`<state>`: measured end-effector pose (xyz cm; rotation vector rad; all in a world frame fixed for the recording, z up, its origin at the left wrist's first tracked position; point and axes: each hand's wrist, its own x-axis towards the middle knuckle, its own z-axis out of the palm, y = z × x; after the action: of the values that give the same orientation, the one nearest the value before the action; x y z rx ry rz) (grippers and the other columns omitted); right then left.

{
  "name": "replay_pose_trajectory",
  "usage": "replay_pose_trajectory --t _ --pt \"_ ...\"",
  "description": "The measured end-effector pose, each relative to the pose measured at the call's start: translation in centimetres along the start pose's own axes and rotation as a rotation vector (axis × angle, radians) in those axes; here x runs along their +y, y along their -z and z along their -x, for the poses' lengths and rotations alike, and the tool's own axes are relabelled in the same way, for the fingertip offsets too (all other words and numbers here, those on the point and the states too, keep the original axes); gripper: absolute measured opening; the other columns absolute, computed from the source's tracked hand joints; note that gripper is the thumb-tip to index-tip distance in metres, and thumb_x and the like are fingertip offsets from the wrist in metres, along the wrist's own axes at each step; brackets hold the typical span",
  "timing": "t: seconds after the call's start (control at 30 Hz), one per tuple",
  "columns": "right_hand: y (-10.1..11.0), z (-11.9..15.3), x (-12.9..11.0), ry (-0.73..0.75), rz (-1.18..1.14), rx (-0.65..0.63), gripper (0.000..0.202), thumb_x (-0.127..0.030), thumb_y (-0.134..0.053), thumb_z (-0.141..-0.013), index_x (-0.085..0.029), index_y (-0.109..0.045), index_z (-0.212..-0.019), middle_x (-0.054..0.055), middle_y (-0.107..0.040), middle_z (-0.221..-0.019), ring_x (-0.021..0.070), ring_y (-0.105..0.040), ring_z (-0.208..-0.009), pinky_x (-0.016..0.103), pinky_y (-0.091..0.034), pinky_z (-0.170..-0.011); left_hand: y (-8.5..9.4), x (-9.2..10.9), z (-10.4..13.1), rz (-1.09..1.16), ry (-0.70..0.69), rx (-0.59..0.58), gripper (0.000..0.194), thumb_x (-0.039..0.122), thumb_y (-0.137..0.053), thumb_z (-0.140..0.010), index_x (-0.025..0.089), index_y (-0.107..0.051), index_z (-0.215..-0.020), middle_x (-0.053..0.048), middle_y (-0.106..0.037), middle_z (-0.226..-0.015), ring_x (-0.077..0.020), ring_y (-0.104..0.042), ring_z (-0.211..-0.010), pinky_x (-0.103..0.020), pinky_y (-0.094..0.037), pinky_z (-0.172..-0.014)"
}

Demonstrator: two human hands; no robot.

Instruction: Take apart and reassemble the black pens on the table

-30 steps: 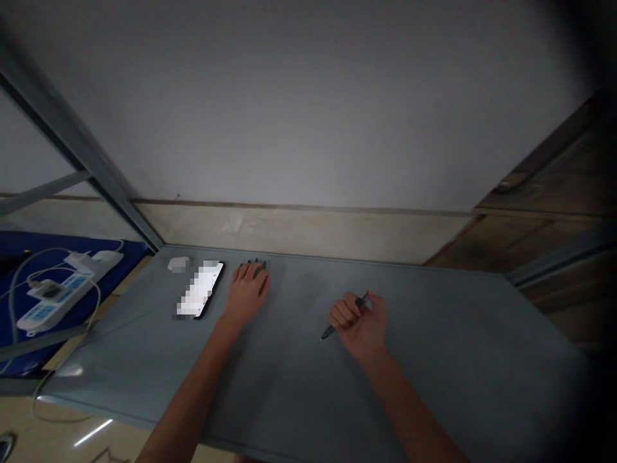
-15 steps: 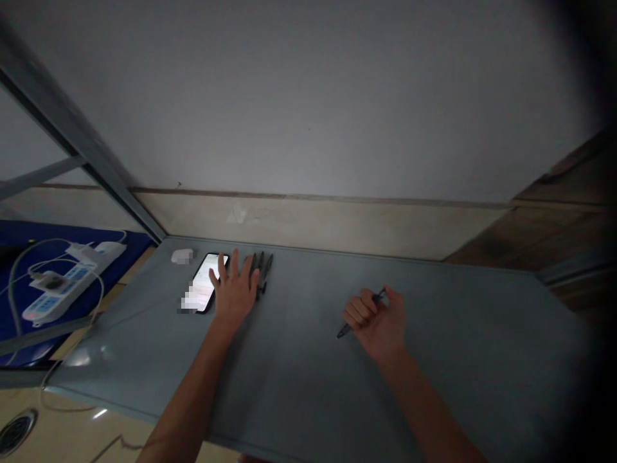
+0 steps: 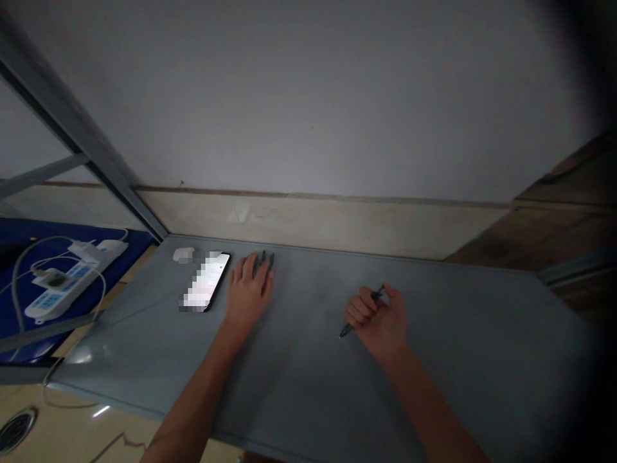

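Note:
On the grey table [image 3: 299,386], my left hand [image 3: 248,289] lies over dark pens [image 3: 270,260], covering most of them; only their upper ends show beyond its fingers. Its fingers are slightly bent and partly apart, and whether they grip a pen is hidden. My right hand [image 3: 378,318] is closed around a dark pen [image 3: 345,330], whose lower end points down and left while the other end shows by the thumb. Left of my left hand lies a phone [image 3: 208,281] with a lit screen. A small white case [image 3: 184,254] sits beyond it.
A white power strip [image 3: 72,283] with plugs and cables rests on a blue surface [image 3: 144,239] at the far left. A metal frame post [image 3: 108,183] rises at the table's left corner. The wall [image 3: 308,222] runs along the back edge.
My left hand has moved right, off the phone's edge and onto the pens, and its spread fingers have drawn closer together. My right hand still holds its pen in nearly the same place.

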<state>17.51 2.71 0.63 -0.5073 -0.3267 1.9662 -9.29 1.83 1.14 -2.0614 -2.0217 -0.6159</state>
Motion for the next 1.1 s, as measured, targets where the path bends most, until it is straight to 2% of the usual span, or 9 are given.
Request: replay_pose_trajectory --t 0.13,0.33,0.57,0.73,0.97,1.1 --pt "-0.1 0.0 0.0 0.004 0.003 0.010 0.047 -0.053 -0.045 -0.084 -0.022 -0.023 -0.055 -0.006 -0.013 -0.051 0.0103 -0.010 -0.045 0.027 -0.017 -0.041 -0.7 0.2 0.2 0.001 -0.049 -0.010 0.035 0.038 -0.039 -0.094 0.026 -0.061 -0.120 -0.009 -0.046 -0.138 -0.0291 -0.039 -0.127 -0.048 -0.036 -0.104" --pt "-0.3 0.0 0.3 -0.012 0.019 0.006 0.046 -0.052 -0.045 -0.084 -0.022 -0.025 -0.057 -0.007 -0.013 -0.051 0.0102 -0.010 -0.046 0.027 -0.017 -0.042 -1.1 -0.7 0.1 -0.027 0.008 -0.017 0.038 0.040 -0.038 -0.095 0.025 -0.058 -0.124 -0.010 -0.046 -0.137 -0.0286 -0.041 -0.125 -0.047 -0.036 -0.104" --pt "-0.4 0.1 0.2 -0.009 0.027 -0.017 0.045 -0.052 -0.044 -0.085 -0.022 -0.026 -0.056 -0.007 -0.013 -0.051 0.0103 -0.009 -0.046 0.028 -0.017 -0.042 -1.1 -2.2 0.0 -0.090 0.069 -0.053 0.046 0.046 -0.038 -0.094 0.027 -0.050 -0.134 -0.010 -0.028 -0.151 -0.0346 -0.023 -0.138 -0.057 -0.027 -0.107" --pt "-0.4 0.2 0.0 0.006 0.027 -0.005 0.045 -0.052 -0.046 -0.084 -0.022 -0.026 -0.057 -0.007 -0.014 -0.051 0.0103 -0.009 -0.046 0.028 -0.018 -0.042 -1.2 -2.9 0.1 -0.135 0.146 -0.091 0.049 0.048 -0.032 -0.095 0.027 -0.047 -0.136 -0.012 -0.026 -0.153 -0.0365 -0.018 -0.140 -0.062 -0.029 -0.103" --pt "-0.7 0.3 0.3 -0.013 0.034 -0.039 0.045 -0.052 -0.045 -0.085 -0.022 -0.027 -0.057 -0.007 -0.014 -0.051 0.0100 -0.010 -0.045 0.027 -0.019 -0.041 -0.6 -2.3 -0.2 -0.083 0.127 -0.064 0.050 0.048 -0.030 -0.095 0.024 -0.048 -0.136 -0.014 -0.032 -0.149 -0.0352 -0.032 -0.132 -0.054 -0.040 -0.097" --pt "-0.6 0.2 0.1 0.004 0.036 -0.038 0.045 -0.052 -0.046 -0.084 -0.022 -0.028 -0.056 -0.007 -0.014 -0.050 0.0100 -0.011 -0.045 0.027 -0.020 -0.041 -0.4 -1.3 -0.2 -0.071 0.089 -0.027 0.048 0.047 -0.031 -0.095 0.024 -0.050 -0.133 -0.013 -0.036 -0.145 -0.0340 -0.034 -0.129 -0.053 -0.037 -0.100"
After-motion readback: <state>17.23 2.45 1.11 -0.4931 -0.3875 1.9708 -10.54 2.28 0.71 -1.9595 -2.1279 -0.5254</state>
